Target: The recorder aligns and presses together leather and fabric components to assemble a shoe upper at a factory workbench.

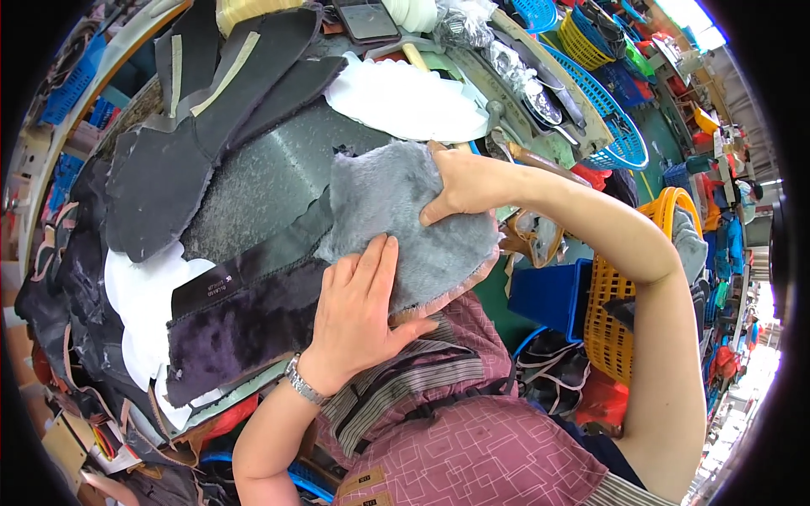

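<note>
A grey furry piece of lining (390,190) with a pinkish edge lies in front of me at the near side of the work surface. My left hand (354,312) rests flat on its lower left part, fingers stretched and thumb apart. At the upper right edge, my right hand (468,184) grips the lining, thumb on top and the other fingers mostly hidden. Beside my left hand lies a dark purple furry piece (245,341) with a black band (245,274) along it. What lies under the grey lining is hidden.
Black cut pieces (164,181) with pale strips spread at the far left. White scalloped sheets (405,97) lie behind the lining and at left. A hammer (498,114) and a phone (367,18) sit farther back. A yellow basket (609,316) and blue bin (540,295) stand at right.
</note>
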